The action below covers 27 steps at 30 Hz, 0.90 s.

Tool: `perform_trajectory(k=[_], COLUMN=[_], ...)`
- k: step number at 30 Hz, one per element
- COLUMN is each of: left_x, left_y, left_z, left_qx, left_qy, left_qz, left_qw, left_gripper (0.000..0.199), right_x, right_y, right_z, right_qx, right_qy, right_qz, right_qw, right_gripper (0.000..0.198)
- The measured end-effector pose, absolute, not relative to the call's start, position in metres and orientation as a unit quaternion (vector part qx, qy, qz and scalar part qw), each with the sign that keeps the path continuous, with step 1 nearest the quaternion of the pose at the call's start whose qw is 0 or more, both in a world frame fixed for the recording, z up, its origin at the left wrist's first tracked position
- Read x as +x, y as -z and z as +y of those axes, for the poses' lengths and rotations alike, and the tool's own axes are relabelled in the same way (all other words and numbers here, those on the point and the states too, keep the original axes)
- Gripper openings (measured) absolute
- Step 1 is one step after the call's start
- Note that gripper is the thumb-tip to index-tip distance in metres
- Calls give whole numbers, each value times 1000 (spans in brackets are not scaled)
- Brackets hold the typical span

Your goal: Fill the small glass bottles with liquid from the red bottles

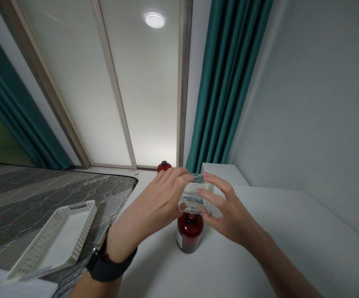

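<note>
Both my hands hold a clear plastic box (195,192) above the white tabletop. My left hand (163,192), with a dark watch on the wrist, grips the box's left side; its thumb is mostly hidden. On the right side, the fingers of my right hand (224,203) press against the box. Directly below and partly behind it stands a dark red-brown bottle (190,234) with a pale label, upright on the table; its top is partly covered by the box. A second red-brown bottle (164,166) with a black cap shows behind my left hand.
A white perforated basket (88,225) rests on the grey striped bed (111,182) to the left, beside white paper (15,285). The white table (260,265) extends right toward the wall. A white box-shaped piece (223,174) stands at the back, near a teal curtain (226,82).
</note>
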State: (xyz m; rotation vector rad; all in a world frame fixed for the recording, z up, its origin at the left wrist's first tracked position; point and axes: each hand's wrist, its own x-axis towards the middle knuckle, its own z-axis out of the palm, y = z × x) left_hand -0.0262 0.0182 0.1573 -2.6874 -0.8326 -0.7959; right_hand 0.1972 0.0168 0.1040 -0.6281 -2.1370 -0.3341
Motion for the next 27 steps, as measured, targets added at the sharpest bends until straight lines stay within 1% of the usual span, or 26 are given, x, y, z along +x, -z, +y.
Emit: perform_trajectory(k=[16,27], left_x=[-26,-27], left_y=[-157,-155], left_z=[16,17], left_qx=[-909,-909], left_qy=[281,290], left_qz=[-283,-268], left_qw=[123,132], left_gripper=[33,36], right_x=[196,197], right_y=[-105,-105], right_z=[17,17], right_qx=[-244,-239], right_qy=[164,168], right_qz=[-857,-859], right_qw=[422,419], right_gripper=[52,55])
